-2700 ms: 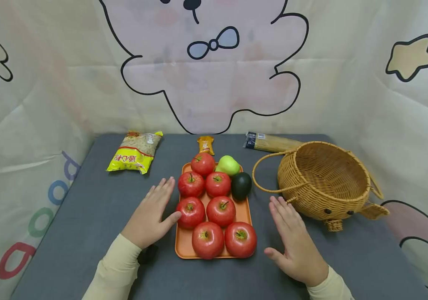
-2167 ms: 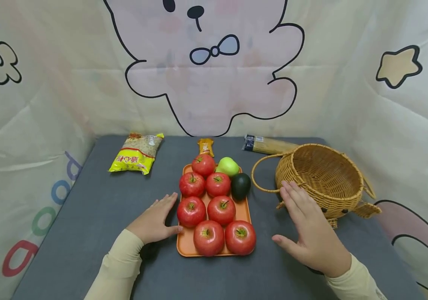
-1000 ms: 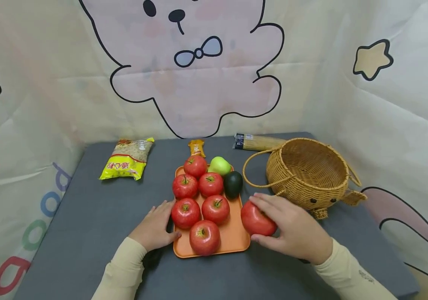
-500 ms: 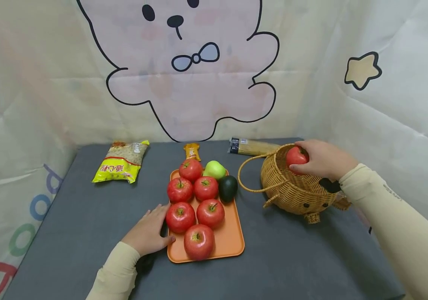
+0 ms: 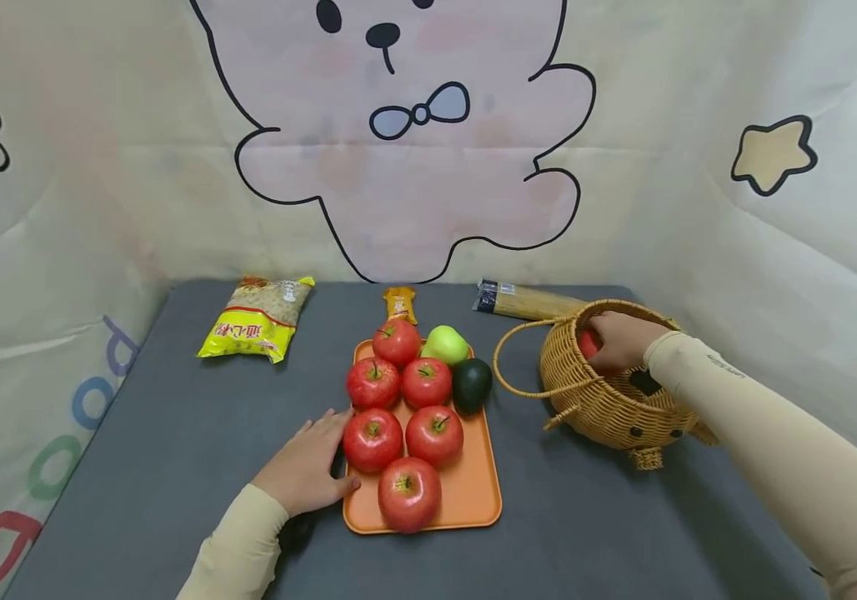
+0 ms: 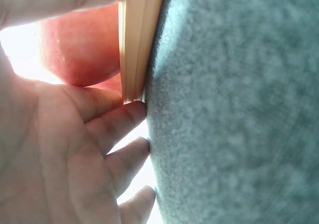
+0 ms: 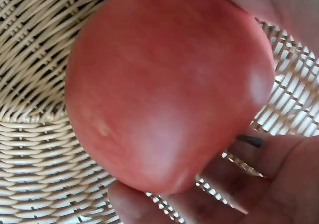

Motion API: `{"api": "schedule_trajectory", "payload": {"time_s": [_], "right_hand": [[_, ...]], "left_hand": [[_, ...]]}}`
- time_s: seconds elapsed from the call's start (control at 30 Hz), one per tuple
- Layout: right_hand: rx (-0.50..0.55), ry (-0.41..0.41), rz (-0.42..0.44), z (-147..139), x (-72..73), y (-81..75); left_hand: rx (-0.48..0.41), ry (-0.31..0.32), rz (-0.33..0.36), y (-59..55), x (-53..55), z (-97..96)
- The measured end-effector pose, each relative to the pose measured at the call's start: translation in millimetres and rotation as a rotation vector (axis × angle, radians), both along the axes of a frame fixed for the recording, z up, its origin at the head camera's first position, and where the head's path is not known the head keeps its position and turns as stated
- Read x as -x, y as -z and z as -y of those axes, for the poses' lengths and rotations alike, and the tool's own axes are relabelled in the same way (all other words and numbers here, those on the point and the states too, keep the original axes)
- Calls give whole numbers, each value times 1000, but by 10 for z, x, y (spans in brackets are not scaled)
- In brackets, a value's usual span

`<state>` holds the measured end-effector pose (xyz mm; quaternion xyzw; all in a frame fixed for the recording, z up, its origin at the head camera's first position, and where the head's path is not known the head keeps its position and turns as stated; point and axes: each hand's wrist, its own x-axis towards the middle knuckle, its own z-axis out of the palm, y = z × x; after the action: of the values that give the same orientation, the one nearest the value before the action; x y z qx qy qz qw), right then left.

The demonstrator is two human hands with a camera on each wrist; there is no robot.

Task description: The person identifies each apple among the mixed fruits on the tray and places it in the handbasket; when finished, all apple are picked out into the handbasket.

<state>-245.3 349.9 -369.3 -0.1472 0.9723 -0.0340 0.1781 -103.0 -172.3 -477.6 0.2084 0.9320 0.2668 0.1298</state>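
My right hand [image 5: 623, 340] is down inside the wicker basket [image 5: 586, 408] and holds a red apple [image 7: 169, 84], fingers on one side, thumb on the other. Woven walls surround the apple in the right wrist view. My left hand [image 5: 307, 468] rests along the left side of the orange tray [image 5: 477, 492]; its fingertips touch the tray's edge and the cloth in the left wrist view. Several red apples [image 5: 409, 494] sit on the tray, with a green apple [image 5: 445, 345] and a dark green avocado [image 5: 471, 386] at its far right.
A yellow bag of pasta [image 5: 256, 318] lies at the back left. Behind the tray is a small orange packet [image 5: 400, 305]. A pack of noodles [image 5: 529, 300] lies behind the basket, whose handle [image 5: 518, 392] sticks out toward the tray.
My right hand has taken the near right apple from the tray, carried it right, and lowered it into the basket. My left hand has come against the tray's side and stayed there.
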Motion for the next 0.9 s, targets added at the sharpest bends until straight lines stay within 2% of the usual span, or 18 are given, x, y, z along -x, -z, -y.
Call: {"api": "schedule_trajectory", "payload": {"time_s": [0.3,0.4,0.53,0.67,0.77,0.83,0.9], "right_hand": [[-5,31,85,-138,49,173],[-2,31,85,-131,96,209],[-5,36,72,-157,76,201],[-12,19,75,-185,41,138],[-30,34,67,-164,-43,-24],[-16,50,6,-157,-150,-177],[31,74,-89,-128,-313,-371]], "left_hand": [[-2,-3,-8,-7,10,-35],[4,-17,-6,11,14,-12],[-7,-17,-1,6,10,-13],[-9,-16,5,-24,0,-24],[-6,-18,6,-21,-11,-21],[-12,-17,3,-27,-19,-21],[-15,-14,-3,-38,-25,-23]]}}
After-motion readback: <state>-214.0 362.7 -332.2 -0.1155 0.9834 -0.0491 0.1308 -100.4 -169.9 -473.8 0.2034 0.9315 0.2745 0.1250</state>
